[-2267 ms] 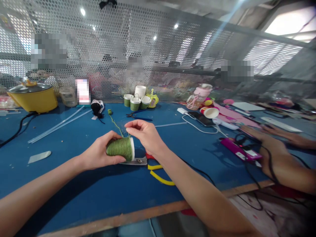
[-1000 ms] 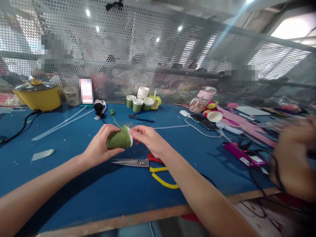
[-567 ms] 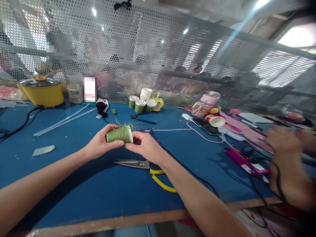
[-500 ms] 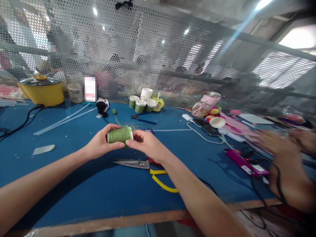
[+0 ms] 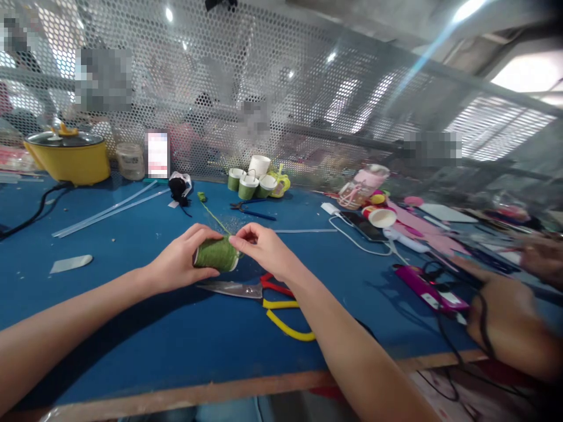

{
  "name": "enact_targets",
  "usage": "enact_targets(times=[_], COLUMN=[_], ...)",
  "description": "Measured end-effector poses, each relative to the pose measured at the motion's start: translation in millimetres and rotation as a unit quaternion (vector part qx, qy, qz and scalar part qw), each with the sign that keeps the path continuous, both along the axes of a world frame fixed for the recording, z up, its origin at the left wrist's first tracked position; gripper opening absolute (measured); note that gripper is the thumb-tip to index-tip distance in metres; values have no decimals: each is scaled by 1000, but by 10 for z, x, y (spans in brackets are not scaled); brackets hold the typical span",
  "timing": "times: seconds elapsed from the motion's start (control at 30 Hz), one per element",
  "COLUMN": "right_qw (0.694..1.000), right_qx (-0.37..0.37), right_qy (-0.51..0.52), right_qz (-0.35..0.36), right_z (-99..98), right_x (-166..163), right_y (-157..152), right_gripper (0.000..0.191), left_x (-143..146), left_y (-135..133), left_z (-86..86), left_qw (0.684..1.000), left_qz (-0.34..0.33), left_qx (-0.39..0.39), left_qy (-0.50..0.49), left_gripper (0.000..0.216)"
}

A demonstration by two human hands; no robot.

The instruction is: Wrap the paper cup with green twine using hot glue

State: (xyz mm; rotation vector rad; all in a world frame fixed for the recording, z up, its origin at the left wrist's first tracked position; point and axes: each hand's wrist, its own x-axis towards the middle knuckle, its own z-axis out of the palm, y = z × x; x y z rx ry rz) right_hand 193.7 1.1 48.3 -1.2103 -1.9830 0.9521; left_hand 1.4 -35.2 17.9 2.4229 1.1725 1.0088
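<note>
Head view: left hand (image 5: 179, 265) grip wrapped round green thread spool (image 5: 215, 255), held sideways just above blue surface (image 5: 132, 328), apparently to steady it while right hand (image 5: 265, 251) grip pinches the strand (image 5: 215, 217) at its rim; scissors (image 5: 246, 289) lie just beneath.

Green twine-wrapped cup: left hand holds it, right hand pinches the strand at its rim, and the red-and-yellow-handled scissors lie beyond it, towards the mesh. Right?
One error. The head view shows the red-and-yellow-handled scissors lying on the near side of the green twine-wrapped cup, towards the person, not beyond it. The left hand holds it and the right hand pinches the strand.
</note>
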Motion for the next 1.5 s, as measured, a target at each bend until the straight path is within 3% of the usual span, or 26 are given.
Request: enact_targets(times=[0.23,0.43,0.57,0.67,0.8,0.9,1.1,1.5], right_qw=[999,998,999,987,935,903,884,882], right_qx=[2,4,-1,-59,-164,-201,-178,-156], right_qy=[-42,-62,12,140,312,378,432,443], right_qz=[-14,-14,-41,-47,-30,-17,-7,-34], right_z=[59,38,3,13,64,85,54,32], right_x=[-16,-3,7,8,10,16,24,9], right_y=[-25,-3,42,66,84,101,128,150], right_gripper=[11,11,11,11,10,14,12,8], left_x=[-1,1,2,8,24,37,35,21], left_y=[-6,-15,-21,-20,-25,-41,-68,-84], left_z=[-30,-39,-17,9,36,46,44,51], left_qw=[999,997,999,1000,999,994,983,978], left_qz=[-10,-18,-14,-15,-22,-24,-33,-40], left_qx=[32,52,31,1,-44,-100,-171,-185], left_qy=[38,57,30,7,-17,-32,-54,-84], left_gripper=[46,46,46,45,47,49,52,53])
